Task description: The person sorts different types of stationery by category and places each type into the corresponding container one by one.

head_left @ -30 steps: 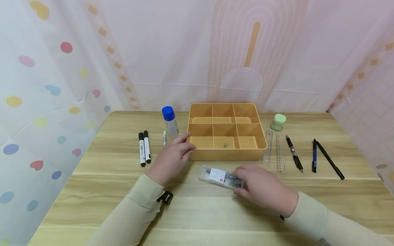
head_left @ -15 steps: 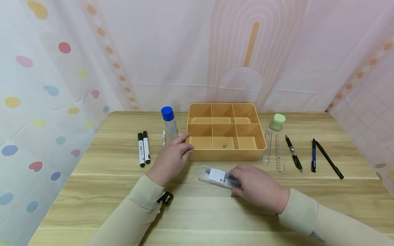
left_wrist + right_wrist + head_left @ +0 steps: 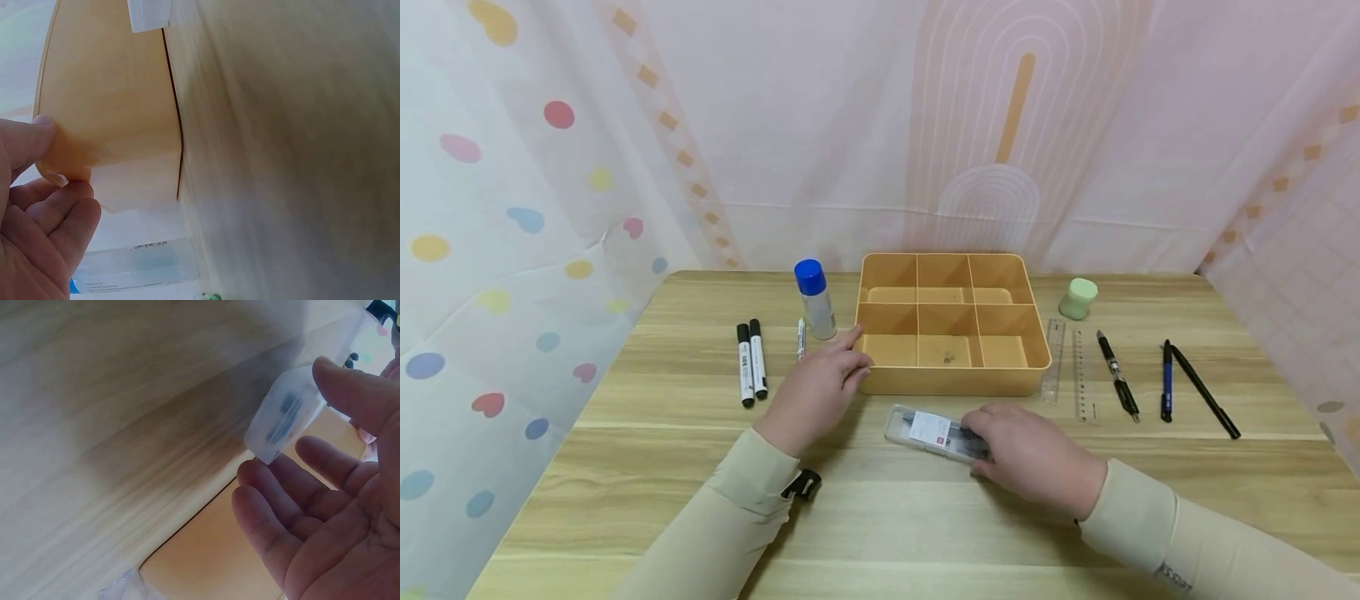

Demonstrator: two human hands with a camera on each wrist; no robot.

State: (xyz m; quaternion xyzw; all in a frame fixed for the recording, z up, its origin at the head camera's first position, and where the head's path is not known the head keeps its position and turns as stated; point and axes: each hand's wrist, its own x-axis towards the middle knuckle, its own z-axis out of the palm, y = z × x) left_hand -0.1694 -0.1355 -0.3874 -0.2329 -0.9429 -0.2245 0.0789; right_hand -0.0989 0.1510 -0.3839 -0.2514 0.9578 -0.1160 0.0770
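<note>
An orange box with several compartments (image 3: 955, 381) stands at the back middle of the table. My left hand (image 3: 816, 387) pinches its near left corner; in the left wrist view the thumb (image 3: 28, 137) lies on the front wall, fingers behind the corner. In front of the box lies a flat clear plastic case (image 3: 928, 429) with a white label and dark contents that I cannot make out. My right hand (image 3: 1037, 454) holds its right end, which the hand partly hides. The right wrist view shows the case (image 3: 284, 415) between thumb and fingers, on the table.
Left of the box are two black-capped markers (image 3: 751, 362), a small white tube (image 3: 801, 337) and a blue-capped bottle (image 3: 816, 304). On the right lie two clear rulers (image 3: 1081, 375), a black pen (image 3: 1117, 375), a blue pen (image 3: 1166, 379), a slim black pen (image 3: 1205, 392) and a green block (image 3: 1078, 298).
My right hand has shifted slightly left, further over the end of the case. The case has stayed in place, and my left hand remains at the box's corner.
</note>
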